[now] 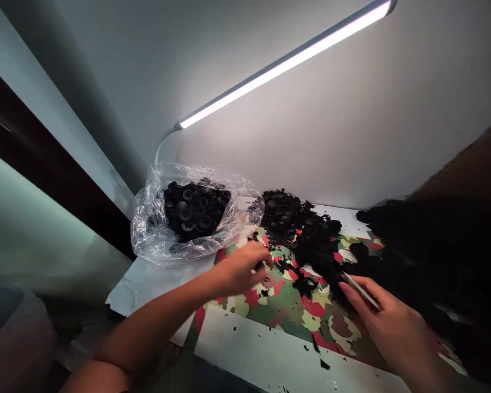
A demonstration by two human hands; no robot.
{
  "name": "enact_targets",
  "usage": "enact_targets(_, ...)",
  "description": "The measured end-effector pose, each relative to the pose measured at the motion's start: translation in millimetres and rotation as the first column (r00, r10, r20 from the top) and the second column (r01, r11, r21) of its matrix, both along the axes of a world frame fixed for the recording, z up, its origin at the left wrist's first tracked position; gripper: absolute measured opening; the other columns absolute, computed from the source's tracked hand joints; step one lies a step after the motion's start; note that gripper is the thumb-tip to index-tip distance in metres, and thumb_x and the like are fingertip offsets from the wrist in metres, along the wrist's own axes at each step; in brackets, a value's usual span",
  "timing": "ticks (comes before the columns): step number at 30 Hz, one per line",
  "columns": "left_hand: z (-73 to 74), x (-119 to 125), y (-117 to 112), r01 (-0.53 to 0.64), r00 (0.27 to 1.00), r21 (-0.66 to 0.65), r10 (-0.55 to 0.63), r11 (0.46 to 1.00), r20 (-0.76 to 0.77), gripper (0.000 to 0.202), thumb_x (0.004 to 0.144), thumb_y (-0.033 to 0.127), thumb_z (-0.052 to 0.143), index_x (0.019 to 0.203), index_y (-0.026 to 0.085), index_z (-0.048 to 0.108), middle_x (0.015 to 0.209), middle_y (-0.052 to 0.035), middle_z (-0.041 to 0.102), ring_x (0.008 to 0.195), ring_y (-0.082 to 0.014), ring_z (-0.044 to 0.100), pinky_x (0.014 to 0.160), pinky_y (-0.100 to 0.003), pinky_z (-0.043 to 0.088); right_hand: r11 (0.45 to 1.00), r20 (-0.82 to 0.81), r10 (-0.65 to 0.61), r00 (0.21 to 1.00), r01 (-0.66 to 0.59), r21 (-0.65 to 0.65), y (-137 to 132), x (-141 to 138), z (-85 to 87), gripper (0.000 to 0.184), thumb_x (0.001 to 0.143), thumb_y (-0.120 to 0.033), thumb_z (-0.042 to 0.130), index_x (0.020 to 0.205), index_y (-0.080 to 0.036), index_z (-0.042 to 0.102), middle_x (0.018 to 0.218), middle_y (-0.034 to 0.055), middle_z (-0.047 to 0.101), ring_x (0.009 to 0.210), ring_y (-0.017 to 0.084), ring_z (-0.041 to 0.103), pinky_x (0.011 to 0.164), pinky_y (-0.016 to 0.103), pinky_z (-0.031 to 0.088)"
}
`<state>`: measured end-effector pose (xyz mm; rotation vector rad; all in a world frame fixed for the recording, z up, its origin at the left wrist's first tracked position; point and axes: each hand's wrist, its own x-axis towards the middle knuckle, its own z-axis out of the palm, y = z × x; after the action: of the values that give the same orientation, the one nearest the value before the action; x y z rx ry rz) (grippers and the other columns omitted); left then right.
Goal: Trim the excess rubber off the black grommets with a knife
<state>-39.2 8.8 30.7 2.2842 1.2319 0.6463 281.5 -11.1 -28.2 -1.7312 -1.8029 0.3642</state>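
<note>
My right hand [396, 322] is closed around a slim, pale metal tool that looks like tweezers [362, 292]. Its tip reaches the edge of a heap of black rubber pieces [319, 254]. To the left, my left hand [247, 267] hovers over the camouflage-patterned sheet [282, 311], fingers curled but thumb and forefinger apart, with nothing visible between them. Beside that hand stands a clear plastic bag [147, 240] full of black ring-shaped rubber parts [196, 210]. Small black scraps are scattered over the sheet.
A long lit lamp [286, 63] on a bent neck slants above the bag, before a pale wall [311, 125]. More black pieces [425, 234] are piled in the dark at the right. A white board [237, 338] with black crumbs lies along the front edge.
</note>
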Motion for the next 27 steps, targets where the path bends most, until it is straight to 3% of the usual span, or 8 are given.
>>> enact_targets(2, 13.9, -30, 13, -0.292, 0.955, 0.189, 0.295, 0.938, 0.015, 0.022, 0.081, 0.006, 0.052, 0.089, 0.019, 0.068, 0.09, -0.0055, 0.07, 0.087, -0.0193, 0.065, 0.082, -0.032, 0.053, 0.993, 0.068, -0.116, 0.991, 0.118, -0.023, -9, 26, -15.6, 0.05, 0.082, -0.072, 0.053, 0.089, -0.028, 0.075, 0.07, 0.0074, 0.074, 0.058, 0.029, 0.066, 0.049, 0.036, 0.046)
enact_targets(4, 29.6, -72, 34, -0.592, 0.766, 0.388, 0.643, 0.707, -0.004, 0.019, 0.087, 0.015, 0.049, 0.092, 0.02, 0.068, 0.094, -0.0055, 0.071, 0.094, -0.0222, 0.066, 0.09, -0.037, 0.052, 0.985, 0.123, -0.169, 0.978, 0.171, -0.009, -18, 44, -31.1, 0.051, 0.083, -0.071, 0.052, 0.084, -0.026, 0.073, 0.066, 0.0084, 0.071, 0.058, 0.03, 0.064, 0.051, 0.038, 0.046)
enact_targets(7, 44.9, -134, 72, -0.723, 0.614, 0.414, 0.789, 0.553, 0.019, 0.029, 0.093, 0.03, 0.044, 0.102, 0.016, 0.066, 0.109, -0.0148, 0.069, 0.119, -0.0363, 0.059, 0.104, -0.056, 0.042, 0.992, 0.173, -0.127, 0.977, 0.121, 0.043, -27, 56, -42.9, 0.052, 0.091, -0.064, 0.042, 0.086, -0.022, 0.072, 0.079, 0.0118, 0.071, 0.075, 0.031, 0.066, 0.066, 0.041, 0.05)
enact_targets(13, 43.7, -178, 105, -0.7, 0.605, 0.402, 0.789, 0.591, -0.108, 0.043, 0.085, 0.056, 0.051, 0.096, 0.018, 0.068, 0.132, -0.0181, 0.061, 0.138, -0.0526, 0.036, 0.104, -0.073, 0.027, 0.99, 0.161, -0.131, 0.978, 0.12, 0.074, -28, 41, -23.1, 0.038, 0.095, -0.052, 0.052, 0.103, -0.02, 0.07, 0.095, 0.009, 0.063, 0.08, 0.024, 0.063, 0.069, 0.035, 0.05)
enact_targets(17, 49.2, -130, 75, -0.636, 0.609, 0.599, 0.793, 0.486, 0.004, 0.043, 0.096, 0.041, 0.035, 0.09, 0.014, 0.068, 0.106, -0.0015, 0.069, 0.128, -0.0428, 0.051, 0.107, -0.071, 0.023, 1.0, 0.069, 0.001, 0.998, -0.002, 0.016, -19, 18, -12.1, 0.018, 0.094, -0.037, 0.06, 0.1, -0.023, 0.069, 0.096, 0.0041, 0.064, 0.076, 0.019, 0.065, 0.062, 0.029, 0.047)
enact_targets(23, 13.1, 0, 18, -0.234, 0.942, 0.004, 0.226, 0.972, 0.25, 0.025, 0.09, 0.035, 0.062, 0.109, 0.023, 0.071, 0.1, -0.0037, 0.075, 0.086, -0.0219, 0.069, 0.083, -0.039, 0.055, 0.991, 0.094, 0.132, 0.987, -0.133, 0.008, 0, -10, -3.0, 0.012, 0.088, -0.021, 0.06, 0.076, -0.021, 0.064, 0.089, 0.0012, 0.061, 0.063, 0.013, 0.056, 0.055, 0.026, 0.039)
enact_targets(25, -9.8, 33, 6, 0.012, 0.921, -0.331, 0.119, 0.944, 0.371, 0.033, 0.087, 0.041, 0.067, 0.112, 0.021, 0.07, 0.099, -0.0067, 0.075, 0.087, -0.0211, 0.07, 0.077, -0.034, 0.057, 0.988, -0.079, 0.156, 0.985, -0.156, 0.006, 5, -20, 7.4, 0.021, 0.091, -0.028, 0.059, 0.072, -0.02, 0.061, 0.077, -0.0005, 0.059, 0.063, 0.013, 0.054, 0.056, 0.025, 0.04)
enact_targets(27, -28.5, 56, 0, 0.205, 0.853, -0.578, 0.146, 0.79, 0.502, 0.043, 0.085, 0.048, 0.07, 0.117, 0.02, 0.066, 0.105, -0.0091, 0.072, 0.089, -0.0211, 0.072, 0.078, -0.035, 0.059, 0.981, -0.28, 0.175, 0.944, -0.191, -0.03, 11, -32, 18.5, 0.025, 0.091, -0.037, 0.061, 0.072, -0.02, 0.06, 0.068, -0.0025, 0.057, 0.059, 0.012, 0.05, 0.055, 0.024, 0.039)
